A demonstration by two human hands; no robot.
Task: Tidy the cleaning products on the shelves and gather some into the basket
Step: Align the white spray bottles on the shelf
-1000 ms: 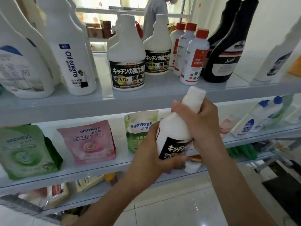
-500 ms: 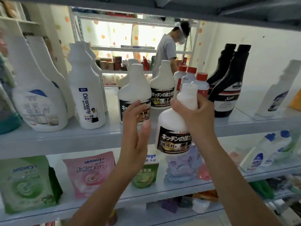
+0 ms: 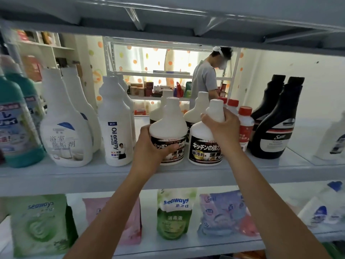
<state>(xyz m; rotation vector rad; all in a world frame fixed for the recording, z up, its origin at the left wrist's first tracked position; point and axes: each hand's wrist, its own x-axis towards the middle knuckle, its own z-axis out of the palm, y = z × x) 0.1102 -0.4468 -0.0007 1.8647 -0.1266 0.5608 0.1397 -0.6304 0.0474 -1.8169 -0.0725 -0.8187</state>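
View from a head-worn camera onto a grey metal shelf (image 3: pixel 93 176) stocked with cleaning products. Two bare forearms reach up to it.

The left hand (image 3: pixel 149 146) wraps round the lower body of the left kitchen cleaner bottle (image 3: pixel 168 124), thumb lying across its label. The right hand (image 3: pixel 222 128) has its fingers (image 3: pixel 232 118) curled tight round the neck and shoulder of the right kitchen cleaner bottle (image 3: pixel 203 139). Both bottles stand upright near the front edge of the shelf, just beside one another. Each is squat and white, with a narrow neck, a plain white cap and a black label with white Japanese lettering and small photos.

Behind them stand two more white bottles (image 3: pixel 197 107) of the same shape. To the right are three red-capped white bottles (image 3: pixel 246 122), then two tall black bottles (image 3: pixel 274 131). To the left are two slim "Oil enemy" bottles (image 3: pixel 114 128), two broad white bathroom cleaner bottles (image 3: pixel 65 131) and two teal bottles (image 3: pixel 13 128).

On the shelf below stand four refill pouches: a large green pouch (image 3: pixel 41 225), a pink pouch (image 3: pixel 130 230) partly hidden by the left arm, a small green "seaways" pouch (image 3: pixel 174 215) and a blue-purple pouch (image 3: pixel 224 214).

Further back, a person in a grey shirt (image 3: pixel 204 79) stands at another rack.
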